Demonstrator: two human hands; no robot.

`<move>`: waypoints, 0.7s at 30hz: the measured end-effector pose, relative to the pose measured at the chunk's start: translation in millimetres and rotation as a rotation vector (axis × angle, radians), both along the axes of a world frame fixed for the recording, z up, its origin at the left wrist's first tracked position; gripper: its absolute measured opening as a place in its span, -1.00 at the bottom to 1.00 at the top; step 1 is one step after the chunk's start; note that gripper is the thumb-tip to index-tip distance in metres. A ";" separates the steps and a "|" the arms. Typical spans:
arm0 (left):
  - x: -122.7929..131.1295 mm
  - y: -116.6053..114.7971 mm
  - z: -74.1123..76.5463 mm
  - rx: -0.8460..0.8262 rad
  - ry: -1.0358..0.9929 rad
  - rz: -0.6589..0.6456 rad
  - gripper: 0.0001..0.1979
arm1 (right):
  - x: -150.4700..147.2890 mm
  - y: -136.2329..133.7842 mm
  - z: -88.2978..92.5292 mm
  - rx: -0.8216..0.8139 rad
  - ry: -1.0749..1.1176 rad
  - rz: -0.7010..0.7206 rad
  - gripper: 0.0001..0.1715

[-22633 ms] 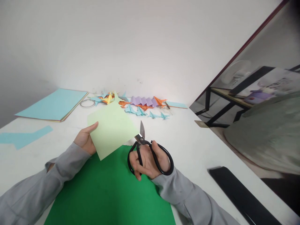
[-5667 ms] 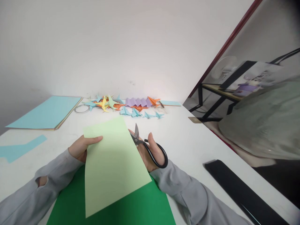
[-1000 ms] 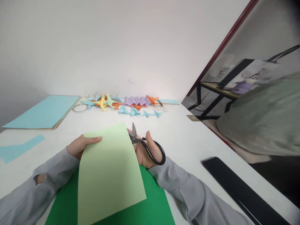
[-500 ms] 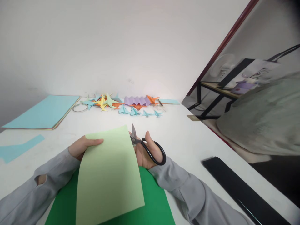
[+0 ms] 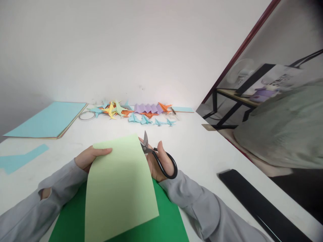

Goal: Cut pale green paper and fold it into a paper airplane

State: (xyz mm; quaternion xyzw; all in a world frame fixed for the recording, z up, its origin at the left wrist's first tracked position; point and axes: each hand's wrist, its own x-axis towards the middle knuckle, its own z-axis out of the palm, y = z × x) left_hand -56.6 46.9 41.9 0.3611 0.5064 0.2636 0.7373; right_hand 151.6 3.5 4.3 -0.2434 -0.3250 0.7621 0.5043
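My left hand (image 5: 88, 158) pinches the top left edge of a pale green sheet of paper (image 5: 118, 188), held up and curving toward me. My right hand (image 5: 157, 163) grips black-handled scissors (image 5: 156, 156) at the sheet's right edge, blades pointing away from me; the sheet hides part of the fingers. Under both hands lies a dark green sheet (image 5: 161, 225) on the white table (image 5: 202, 151).
A stack of coloured paper with light blue on top (image 5: 47, 119) and a blue offcut (image 5: 20, 158) lie at left. A tape ring (image 5: 86, 115) and several folded paper figures (image 5: 136, 112) line the far edge. A black bar (image 5: 254, 205) lies at right.
Over the last second the pale green sheet has shifted slightly to the right. The scissors and both hands stay almost where they were.
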 end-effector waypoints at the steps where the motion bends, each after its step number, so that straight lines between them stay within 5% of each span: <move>1: -0.1 0.1 -0.4 -0.006 -0.002 -0.003 -0.61 | 0.0 -0.2 -0.6 -0.003 -0.003 -0.004 -0.17; 10: -4.8 3.5 -5.2 0.003 0.008 -0.006 -0.60 | 15.9 3.9 -12.0 -0.012 -0.049 0.309 -0.10; 21: -0.2 -1.0 2.9 -0.019 -0.009 -0.015 -0.70 | 14.1 9.4 -24.2 -0.044 -0.053 0.178 -0.03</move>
